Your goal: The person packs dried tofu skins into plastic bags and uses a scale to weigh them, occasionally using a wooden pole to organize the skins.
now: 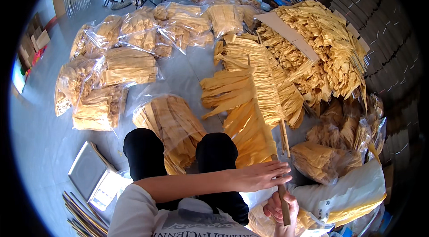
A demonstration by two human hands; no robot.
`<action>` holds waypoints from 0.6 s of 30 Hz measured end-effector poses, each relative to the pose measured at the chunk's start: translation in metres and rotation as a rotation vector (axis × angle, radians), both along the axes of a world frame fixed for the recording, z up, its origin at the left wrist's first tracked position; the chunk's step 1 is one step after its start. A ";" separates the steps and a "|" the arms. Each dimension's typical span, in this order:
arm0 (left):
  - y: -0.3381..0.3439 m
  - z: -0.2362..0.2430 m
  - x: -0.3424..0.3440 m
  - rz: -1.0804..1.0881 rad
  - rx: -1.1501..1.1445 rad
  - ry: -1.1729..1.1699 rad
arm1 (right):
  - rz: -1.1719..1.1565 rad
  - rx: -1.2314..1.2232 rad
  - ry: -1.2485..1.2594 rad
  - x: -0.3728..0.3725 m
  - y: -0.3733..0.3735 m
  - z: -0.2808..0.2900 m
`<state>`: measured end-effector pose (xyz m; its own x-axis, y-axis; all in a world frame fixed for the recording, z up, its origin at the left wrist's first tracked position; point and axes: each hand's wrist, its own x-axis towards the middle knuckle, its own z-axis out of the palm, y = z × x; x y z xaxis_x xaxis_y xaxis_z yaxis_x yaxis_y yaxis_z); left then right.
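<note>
My right hand (282, 206) is closed round the lower end of a brown stick (285, 219), low and right of the middle. Across the same stick lies my left hand (264, 176), its fingers stretched out flat and touching it. Up from my hands runs the stick's wrapped length, with a fringe of long yellow leaf-like strips (243, 141) hanging off to its left. Beside it rest more sticks bearing similar crinkled yellow strips (267, 83). Between my knees a plastic bag of yellow-brown strips (167, 118) lies on the floor.
Several bagged bundles (128, 66) cover the floor ahead and to the left. A large heap of yellow strips (326, 45) rises at the right, with a cardboard piece (292, 36) on it. A scale (91, 167) and thin rods (80, 212) are at the left; a white sack (344, 192) is at the right.
</note>
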<state>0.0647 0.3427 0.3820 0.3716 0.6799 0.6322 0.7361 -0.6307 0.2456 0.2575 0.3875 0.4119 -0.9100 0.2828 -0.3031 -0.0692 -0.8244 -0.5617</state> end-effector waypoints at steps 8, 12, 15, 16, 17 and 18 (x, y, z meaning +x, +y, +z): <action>0.012 0.001 0.012 0.126 0.131 -0.082 | -0.272 0.677 -0.114 0.012 0.024 -0.020; 0.024 -0.009 0.024 0.109 0.027 -0.076 | -0.554 1.244 -0.152 -0.038 0.030 -0.045; 0.034 -0.012 0.062 0.333 0.126 -0.117 | -0.392 1.631 -0.500 -0.069 0.026 -0.048; 0.035 -0.012 0.072 0.561 0.246 -0.124 | -0.359 1.639 -0.721 -0.085 0.023 -0.045; 0.029 0.007 0.062 0.323 0.411 -0.234 | -0.342 1.629 -0.961 -0.093 0.024 -0.039; 0.028 0.020 0.058 0.322 0.421 -0.229 | -0.311 1.612 -1.187 -0.105 0.024 -0.033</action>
